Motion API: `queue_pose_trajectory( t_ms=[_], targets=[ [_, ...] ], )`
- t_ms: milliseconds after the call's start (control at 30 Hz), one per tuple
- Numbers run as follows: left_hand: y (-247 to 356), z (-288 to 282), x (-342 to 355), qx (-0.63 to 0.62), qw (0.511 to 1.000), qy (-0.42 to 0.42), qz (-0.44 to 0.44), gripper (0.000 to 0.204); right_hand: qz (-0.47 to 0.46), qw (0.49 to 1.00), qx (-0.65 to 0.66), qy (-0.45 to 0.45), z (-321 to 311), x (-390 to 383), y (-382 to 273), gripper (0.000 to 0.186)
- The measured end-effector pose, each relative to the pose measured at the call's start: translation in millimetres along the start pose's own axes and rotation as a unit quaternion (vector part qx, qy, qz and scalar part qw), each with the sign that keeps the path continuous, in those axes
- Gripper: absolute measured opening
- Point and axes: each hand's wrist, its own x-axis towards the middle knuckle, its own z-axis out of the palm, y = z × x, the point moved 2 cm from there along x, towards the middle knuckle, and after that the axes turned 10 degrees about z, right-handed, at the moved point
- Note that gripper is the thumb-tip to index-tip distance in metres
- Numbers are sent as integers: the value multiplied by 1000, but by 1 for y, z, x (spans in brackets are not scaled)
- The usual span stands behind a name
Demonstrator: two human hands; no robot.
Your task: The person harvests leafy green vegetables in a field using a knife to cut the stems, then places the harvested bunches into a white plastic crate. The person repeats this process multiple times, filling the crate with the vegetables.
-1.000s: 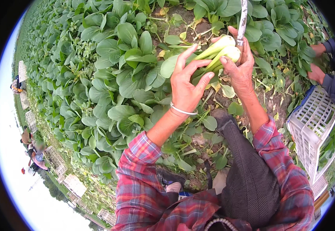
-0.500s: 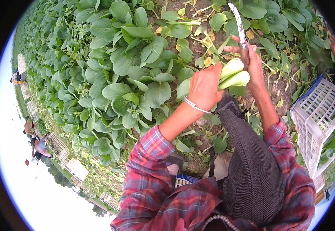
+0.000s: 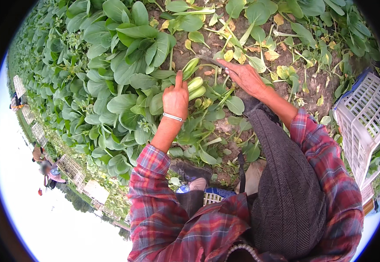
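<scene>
My left hand, with a white bangle at its wrist, is among the green leaves at the edge of the crop. Its fingers curl round bok choy whose pale stem ends stick out to the right, while the index finger stretches forward along another bok choy head. The knuckles hide most of the grip. My right hand is closed on a curved knife, its blade pointing left, just beyond the stem end of that head. The knife's handle is mostly hidden in the fingers.
Dense leafy plants fill the left side. Cut leaves and yellowed scraps litter the soil ahead. At the right stands a white slatted crate holding greens. Part of another crate shows beside my legs. Distant people and crates line the far left.
Both hands have moved left and apart. The bok choy went with my left hand, down among the plants. The knife has swung from pointing forward to pointing left, low over the ground.
</scene>
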Motion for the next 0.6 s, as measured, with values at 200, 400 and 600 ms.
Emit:
queue_pose_trajectory(
  t_ms=[200,400,600],
  targets=[
    [3,-6,-1,-1,1000,-9,-20,24,15,995,-97,-11,14,8,-11,51],
    [8,-1,-18,-1,998,70,-7,21,10,986,-166,-5,15,-8,-12,52],
    [37,-4,-23,18,989,117,86,8,150,949,271,-52,-6,7,-28,43]
  ],
)
